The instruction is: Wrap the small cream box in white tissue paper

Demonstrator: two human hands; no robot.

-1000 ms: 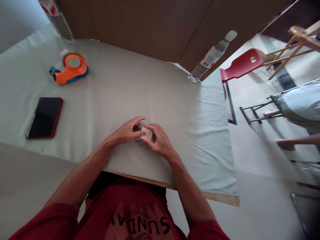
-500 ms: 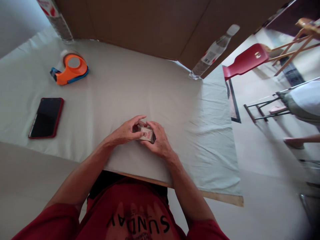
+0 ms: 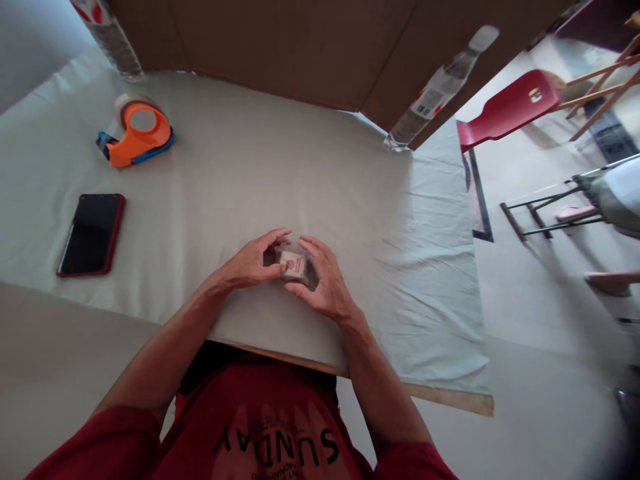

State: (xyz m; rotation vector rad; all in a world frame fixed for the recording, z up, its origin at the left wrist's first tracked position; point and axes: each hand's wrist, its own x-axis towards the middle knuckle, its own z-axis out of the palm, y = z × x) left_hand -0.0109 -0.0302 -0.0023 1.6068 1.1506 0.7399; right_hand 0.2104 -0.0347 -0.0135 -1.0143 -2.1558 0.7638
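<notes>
Near the table's front edge is a small white box (image 3: 294, 265) with red print, which looks to be inside a clear wrap or case. My left hand (image 3: 257, 260) is curled round its left side, the thumb on the near left corner and the fingers at the far side, partly hidden. To the right of the box, my right hand (image 3: 325, 277) is open, its thumb and fingers apart and curved round that side with a gap showing.
A phone (image 3: 91, 235) in a red case and an orange tape dispenser (image 3: 143, 137) lie at the left. Two plastic bottles, one left (image 3: 117, 47) and one right (image 3: 433, 97), stand by a brown cardboard panel (image 3: 280, 47). Beyond the table's right edge are a red chair (image 3: 515, 110) and a seated person.
My right hand has opened and drawn slightly right, off the box. My left hand and the box stay nearly in place. The view has shifted a little.
</notes>
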